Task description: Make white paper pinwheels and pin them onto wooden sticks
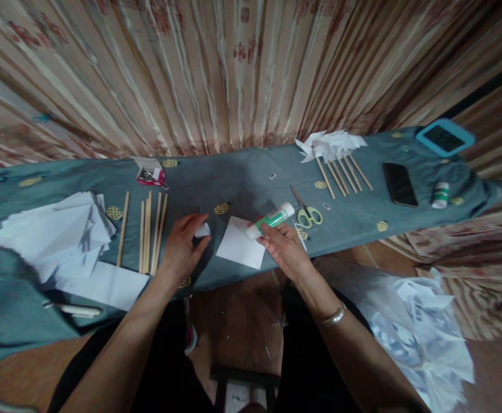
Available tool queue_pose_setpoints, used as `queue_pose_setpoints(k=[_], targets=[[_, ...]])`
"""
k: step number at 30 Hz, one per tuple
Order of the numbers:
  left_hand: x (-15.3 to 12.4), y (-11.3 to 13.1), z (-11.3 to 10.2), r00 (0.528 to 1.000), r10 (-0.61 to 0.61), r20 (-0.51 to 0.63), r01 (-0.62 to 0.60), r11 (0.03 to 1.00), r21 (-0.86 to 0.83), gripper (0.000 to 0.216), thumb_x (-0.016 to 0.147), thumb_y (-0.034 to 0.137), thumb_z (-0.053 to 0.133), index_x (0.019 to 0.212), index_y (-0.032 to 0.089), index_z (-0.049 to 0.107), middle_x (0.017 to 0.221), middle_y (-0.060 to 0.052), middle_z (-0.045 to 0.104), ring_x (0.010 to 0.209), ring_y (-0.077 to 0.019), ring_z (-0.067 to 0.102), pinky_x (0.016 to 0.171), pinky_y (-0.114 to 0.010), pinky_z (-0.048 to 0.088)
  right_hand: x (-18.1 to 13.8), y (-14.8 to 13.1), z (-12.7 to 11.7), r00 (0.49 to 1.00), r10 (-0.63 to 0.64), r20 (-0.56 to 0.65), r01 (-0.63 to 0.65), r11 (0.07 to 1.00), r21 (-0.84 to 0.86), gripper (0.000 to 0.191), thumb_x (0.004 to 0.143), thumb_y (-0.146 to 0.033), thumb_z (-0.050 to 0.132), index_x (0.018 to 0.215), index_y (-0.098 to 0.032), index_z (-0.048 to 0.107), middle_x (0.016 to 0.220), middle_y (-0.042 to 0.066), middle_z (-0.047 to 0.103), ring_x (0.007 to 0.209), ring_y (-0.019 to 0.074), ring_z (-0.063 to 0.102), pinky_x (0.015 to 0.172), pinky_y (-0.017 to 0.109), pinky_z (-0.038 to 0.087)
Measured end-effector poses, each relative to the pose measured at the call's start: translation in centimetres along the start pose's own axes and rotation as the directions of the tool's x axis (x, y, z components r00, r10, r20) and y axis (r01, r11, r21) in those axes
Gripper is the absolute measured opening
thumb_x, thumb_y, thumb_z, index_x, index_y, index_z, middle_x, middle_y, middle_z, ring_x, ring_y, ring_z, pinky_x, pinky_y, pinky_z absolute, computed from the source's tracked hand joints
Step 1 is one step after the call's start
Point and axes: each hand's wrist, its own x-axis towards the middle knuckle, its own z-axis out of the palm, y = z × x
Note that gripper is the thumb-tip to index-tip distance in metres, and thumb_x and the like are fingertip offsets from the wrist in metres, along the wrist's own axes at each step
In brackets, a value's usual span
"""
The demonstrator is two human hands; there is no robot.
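A green and white glue stick [273, 220] is gripped in my right hand [287, 248], tilted with one end up to the right. It hovers over a folded square of white paper [238, 249] on the cloth. To the left of that paper, my left hand [184, 244] has a small white cap [202, 230] between its thumb and fingers. Green-handled scissors [306, 213] rest on the cloth just beyond my right hand, with a thin white paper strip [301, 236] beside them.
On the left are stacked white sheets [57, 229], several wooden sticks [147, 232] and a small box of metal pins [151, 173]. At the back right lie paper pinwheels [332, 146], a black phone [399, 183], another glue stick [440, 195] and a blue-framed device [446, 137].
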Motion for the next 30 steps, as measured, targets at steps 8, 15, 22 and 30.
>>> queue_pose_setpoints(k=[8,15,22,30], targets=[[0.4,-1.0,-0.4,0.999,-0.040,-0.035,0.042,0.998,0.054,0.036,0.086,0.039,0.056,0.116,0.022,0.065,0.114,-0.010,0.069,0.109,-0.0294,0.064,0.097,-0.046,0.051,-0.5,-0.1,-0.9,0.999,0.027,0.021,-0.027,1.000,-0.011,0.035,0.059,-0.043,0.088,0.084,-0.022,0.073,0.083,0.002,0.077,0.080,0.0168,0.070,0.070,0.027,0.055],[0.3,1.0,0.2,0.974,-0.208,0.089,0.225,0.929,-0.293,0.038,0.084,0.044,0.061,0.115,0.022,0.066,0.115,-0.006,0.071,0.100,-0.0252,0.068,0.094,-0.043,0.053,-0.9,-0.2,-1.2,0.999,0.006,0.032,-0.005,1.000,-0.025,0.033,0.061,-0.044,0.086,0.082,-0.022,0.074,0.082,0.002,0.077,0.078,0.0173,0.070,0.071,0.029,0.055],[0.7,0.2,0.3,1.000,-0.007,0.015,0.007,0.998,-0.056,0.031,0.090,0.048,0.053,0.104,0.025,0.068,0.109,-0.005,0.072,0.108,-0.0276,0.063,0.100,-0.047,0.048,-0.9,-0.4,-1.2,0.999,0.022,0.033,-0.023,0.999,0.028,0.034,0.058,-0.042,0.088,0.080,-0.022,0.074,0.078,0.001,0.077,0.077,0.0166,0.071,0.074,0.028,0.057],[0.9,-0.1,-0.2,0.996,-0.059,-0.060,0.063,0.995,0.076,0.039,0.096,0.042,0.043,0.120,0.019,0.062,0.122,-0.011,0.067,0.117,-0.0279,0.059,0.105,-0.047,0.045,-0.6,-0.7,-2.2,0.999,0.030,-0.014,-0.029,0.998,0.057,0.031,0.062,-0.037,0.087,0.083,-0.019,0.074,0.084,0.003,0.078,0.082,0.0166,0.073,0.079,0.027,0.058]])
